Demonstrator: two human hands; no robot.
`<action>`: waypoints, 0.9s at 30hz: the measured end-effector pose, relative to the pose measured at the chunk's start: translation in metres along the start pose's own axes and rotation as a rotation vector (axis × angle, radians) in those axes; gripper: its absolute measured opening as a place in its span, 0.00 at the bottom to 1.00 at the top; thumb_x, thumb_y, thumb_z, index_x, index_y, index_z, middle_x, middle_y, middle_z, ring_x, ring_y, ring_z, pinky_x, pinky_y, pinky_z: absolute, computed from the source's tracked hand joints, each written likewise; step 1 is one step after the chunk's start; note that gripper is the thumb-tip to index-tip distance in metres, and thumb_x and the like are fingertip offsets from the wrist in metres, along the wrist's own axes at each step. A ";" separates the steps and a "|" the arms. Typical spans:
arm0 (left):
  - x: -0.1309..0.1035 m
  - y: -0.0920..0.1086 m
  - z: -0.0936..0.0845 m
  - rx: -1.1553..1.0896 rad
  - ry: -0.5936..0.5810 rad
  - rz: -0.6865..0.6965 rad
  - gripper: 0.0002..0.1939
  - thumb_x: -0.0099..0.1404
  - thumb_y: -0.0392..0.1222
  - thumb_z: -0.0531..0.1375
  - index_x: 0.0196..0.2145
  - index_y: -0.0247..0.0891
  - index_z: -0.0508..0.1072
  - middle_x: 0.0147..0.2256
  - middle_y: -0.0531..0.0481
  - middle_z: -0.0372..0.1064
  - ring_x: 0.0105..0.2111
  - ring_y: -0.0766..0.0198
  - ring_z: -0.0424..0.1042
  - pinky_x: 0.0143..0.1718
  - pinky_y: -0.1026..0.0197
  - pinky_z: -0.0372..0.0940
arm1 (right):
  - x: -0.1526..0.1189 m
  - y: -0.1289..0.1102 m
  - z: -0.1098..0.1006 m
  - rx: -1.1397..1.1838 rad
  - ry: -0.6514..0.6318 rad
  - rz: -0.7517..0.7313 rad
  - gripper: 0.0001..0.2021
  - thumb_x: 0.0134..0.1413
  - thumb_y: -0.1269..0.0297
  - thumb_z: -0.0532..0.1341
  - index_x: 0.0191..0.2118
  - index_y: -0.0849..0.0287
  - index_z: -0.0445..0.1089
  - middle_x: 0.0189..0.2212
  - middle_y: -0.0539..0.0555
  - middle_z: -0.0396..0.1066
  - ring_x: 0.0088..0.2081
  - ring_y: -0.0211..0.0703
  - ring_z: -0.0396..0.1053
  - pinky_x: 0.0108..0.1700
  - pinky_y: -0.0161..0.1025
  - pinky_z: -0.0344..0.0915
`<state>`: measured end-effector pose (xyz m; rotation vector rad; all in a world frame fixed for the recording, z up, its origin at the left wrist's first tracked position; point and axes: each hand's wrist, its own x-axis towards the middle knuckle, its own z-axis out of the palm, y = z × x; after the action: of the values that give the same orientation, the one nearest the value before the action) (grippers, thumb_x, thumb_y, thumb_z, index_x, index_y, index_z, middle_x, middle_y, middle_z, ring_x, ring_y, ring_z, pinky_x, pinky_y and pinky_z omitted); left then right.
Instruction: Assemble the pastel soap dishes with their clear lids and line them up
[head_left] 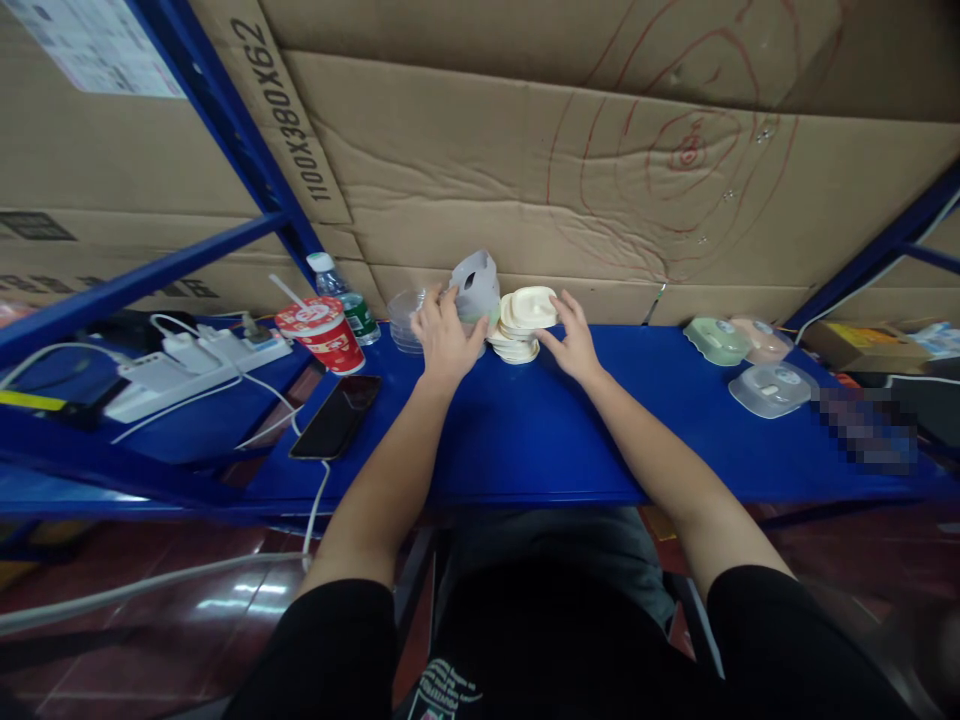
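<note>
My left hand point(448, 338) is open, fingers spread, over the blue table, between some clear round plastic containers point(405, 318) and a stack of cream-coloured square lids or shallow trays point(516, 345). Behind its fingers stands a translucent whitish plastic piece point(478, 285) with a dark oval mark; whether the fingertips touch it I cannot tell. The top cream tray point(534, 303) sits tilted over the stack. At its right edge, my right hand point(576, 343) has thumb and fingers closed about the rim.
On the left are a red paper cup point(324, 335) with a straw, a water bottle point(352, 305), a black phone point(335, 417) and a white power strip point(195, 365). Lidded boxes, green point(716, 342), pinkish point(763, 338) and clear point(772, 390), lie right. Cardboard point(450, 150) backs the table.
</note>
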<state>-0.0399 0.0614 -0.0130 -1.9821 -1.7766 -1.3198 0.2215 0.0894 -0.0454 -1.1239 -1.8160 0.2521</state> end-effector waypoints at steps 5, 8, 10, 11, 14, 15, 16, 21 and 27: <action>0.000 0.002 -0.001 0.014 -0.007 -0.008 0.38 0.70 0.57 0.61 0.69 0.35 0.63 0.70 0.28 0.58 0.72 0.39 0.57 0.70 0.38 0.50 | 0.002 0.010 0.018 -0.032 -0.083 -0.057 0.63 0.55 0.21 0.56 0.81 0.53 0.27 0.81 0.65 0.34 0.80 0.67 0.37 0.76 0.68 0.45; 0.000 0.001 -0.001 0.000 -0.002 -0.007 0.38 0.69 0.58 0.62 0.69 0.36 0.63 0.70 0.28 0.58 0.71 0.37 0.58 0.70 0.36 0.50 | 0.001 0.019 0.020 0.012 -0.069 0.003 0.66 0.54 0.21 0.57 0.80 0.50 0.17 0.81 0.64 0.33 0.79 0.68 0.42 0.75 0.70 0.50; 0.001 0.000 0.000 -0.012 0.000 -0.004 0.37 0.70 0.59 0.62 0.69 0.37 0.63 0.71 0.29 0.57 0.71 0.36 0.58 0.70 0.35 0.50 | 0.002 0.027 0.014 0.028 -0.042 0.041 0.66 0.54 0.21 0.58 0.79 0.50 0.16 0.81 0.65 0.34 0.78 0.69 0.47 0.74 0.70 0.53; 0.001 -0.001 0.000 -0.017 0.001 -0.003 0.37 0.70 0.59 0.62 0.69 0.37 0.63 0.70 0.29 0.57 0.71 0.36 0.57 0.70 0.35 0.50 | 0.003 0.031 0.008 0.018 -0.017 0.057 0.66 0.54 0.22 0.58 0.80 0.51 0.18 0.81 0.65 0.35 0.77 0.68 0.48 0.73 0.69 0.54; 0.001 -0.003 -0.001 -0.033 0.023 0.003 0.38 0.69 0.58 0.62 0.69 0.36 0.64 0.70 0.28 0.58 0.71 0.36 0.57 0.70 0.35 0.50 | 0.008 0.047 -0.025 -0.101 0.117 0.106 0.61 0.58 0.25 0.58 0.81 0.55 0.30 0.79 0.68 0.43 0.77 0.67 0.49 0.74 0.67 0.52; 0.002 -0.003 -0.001 -0.043 0.040 0.009 0.38 0.68 0.58 0.62 0.68 0.35 0.64 0.70 0.27 0.58 0.71 0.36 0.57 0.70 0.35 0.50 | 0.009 0.054 -0.041 -0.166 0.174 0.126 0.58 0.59 0.27 0.57 0.81 0.56 0.34 0.78 0.69 0.48 0.77 0.67 0.50 0.74 0.68 0.51; 0.002 -0.003 -0.001 -0.053 0.060 0.017 0.38 0.68 0.58 0.62 0.68 0.35 0.64 0.70 0.27 0.58 0.71 0.36 0.57 0.70 0.35 0.49 | 0.009 0.060 -0.060 -0.241 0.225 0.151 0.54 0.61 0.29 0.57 0.80 0.58 0.38 0.76 0.70 0.51 0.76 0.67 0.51 0.74 0.69 0.51; 0.000 0.004 -0.002 -0.124 0.179 0.110 0.38 0.67 0.59 0.62 0.67 0.34 0.65 0.68 0.28 0.59 0.70 0.36 0.58 0.70 0.36 0.49 | -0.018 0.098 -0.158 -0.798 0.171 0.372 0.44 0.66 0.44 0.57 0.76 0.70 0.49 0.75 0.76 0.51 0.76 0.73 0.47 0.72 0.72 0.48; -0.012 0.025 -0.001 -0.211 0.253 0.289 0.32 0.67 0.57 0.63 0.63 0.38 0.69 0.64 0.32 0.66 0.66 0.38 0.64 0.67 0.35 0.54 | -0.063 0.105 -0.189 -1.101 -0.027 0.642 0.36 0.66 0.50 0.58 0.70 0.70 0.60 0.73 0.80 0.54 0.75 0.80 0.45 0.67 0.84 0.38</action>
<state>-0.0177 0.0455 -0.0104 -1.9739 -1.2320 -1.6234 0.4422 0.0454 -0.0468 -2.4613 -1.5261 -0.4438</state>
